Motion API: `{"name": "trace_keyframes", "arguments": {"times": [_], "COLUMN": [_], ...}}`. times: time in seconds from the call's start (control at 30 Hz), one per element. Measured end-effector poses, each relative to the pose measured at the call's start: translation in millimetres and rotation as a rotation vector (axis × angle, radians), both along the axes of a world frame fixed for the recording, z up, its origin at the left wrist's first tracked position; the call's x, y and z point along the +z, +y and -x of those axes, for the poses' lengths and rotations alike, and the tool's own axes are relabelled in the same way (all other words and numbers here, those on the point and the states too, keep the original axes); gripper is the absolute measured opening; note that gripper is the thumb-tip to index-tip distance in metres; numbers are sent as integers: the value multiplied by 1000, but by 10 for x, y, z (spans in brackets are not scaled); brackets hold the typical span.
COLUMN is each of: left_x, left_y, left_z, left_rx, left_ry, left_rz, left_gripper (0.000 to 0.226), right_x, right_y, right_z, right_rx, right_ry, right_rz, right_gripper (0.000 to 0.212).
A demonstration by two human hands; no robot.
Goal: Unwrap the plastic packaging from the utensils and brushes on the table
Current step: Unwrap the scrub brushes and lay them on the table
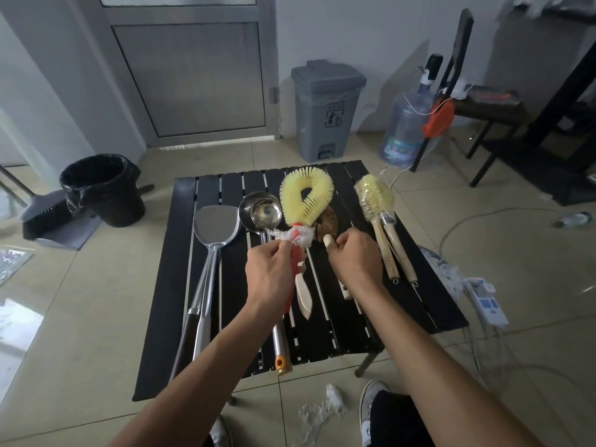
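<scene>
Nearest, on the floor tiles below both wrists, lies a crumpled piece of clear plastic [323,410] beside a grey shoe [371,402]. Above it stands a black slatted table [180,285].

The left hand [271,272] is over the middle of the table, its fingertips [278,247] pinching a bunched wad of clear plastic wrap [299,237]. The wrap sits round the neck of a yellow loop brush [306,195], just where its red handle [295,264] begins. The handle runs down along the right side of this hand, and the bristle loop stands just beyond the pinch.

The right hand [354,256] is just beside the left, fingers curled round a wooden handle [329,242], whose tip pokes out above the fist. A brown brush head [326,221] lies just beyond the knuckles, partly hidden behind the loop brush.

Left of the left hand lie a steel spatula [216,227] and a steel ladle [263,209], both bare of plastic. Right of the right hand lie two bottle brushes [375,196] with wooden handles, their heads wrapped together in clear plastic.

Well beyond the table stand a black bucket [103,188] with a liner, a grey pedal bin [325,108] and a large water bottle [404,130].
</scene>
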State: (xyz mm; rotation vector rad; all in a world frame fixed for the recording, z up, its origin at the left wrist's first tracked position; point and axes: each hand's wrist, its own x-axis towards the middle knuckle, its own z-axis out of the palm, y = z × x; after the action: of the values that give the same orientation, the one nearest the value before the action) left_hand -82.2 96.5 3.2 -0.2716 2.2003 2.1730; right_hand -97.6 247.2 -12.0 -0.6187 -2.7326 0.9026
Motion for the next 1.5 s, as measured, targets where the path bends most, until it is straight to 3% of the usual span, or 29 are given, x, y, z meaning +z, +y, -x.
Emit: {"name": "trace_keyframes", "arguments": {"times": [0.07,0.13,0.2,0.53,0.7,0.83,0.93,1.23,1.5], "left_x": [-20,-24,-7,62,24,12,-18,-34,-88], "left_y": [3,-1,5,58,107,154,170,82,108], "left_z": [4,9,4,-69,-128,-129,-154,-84,-77], "left_rx": [-11,-18,-41,-211,-277,-262,-274,-152,-111], "left_ry": [16,36,69,68,4,-51,12,164,210], "left_rz": [-33,-68,-81,-220,-124,-88,-87,-225,-56], "left_gripper": [32,34,36,23,30,32,27,13,20], "right_x": [93,130,142,196,178,185,201,245,350], "right_y": [-26,-104,-176,-250,-231,-202,-167,-113,-46], "right_z": [-76,-187,-287,-269,-225,-209,-211,-290,-336], "right_rx": [20,86,149,71,21,23,33,300,468], "right_ry": [63,38,13,190,234,289,304,202,94], "right_rz": [219,457,547,802,774,571,490,394,419], "right_gripper": [25,51,72,25,16,35,37,33,36]}}
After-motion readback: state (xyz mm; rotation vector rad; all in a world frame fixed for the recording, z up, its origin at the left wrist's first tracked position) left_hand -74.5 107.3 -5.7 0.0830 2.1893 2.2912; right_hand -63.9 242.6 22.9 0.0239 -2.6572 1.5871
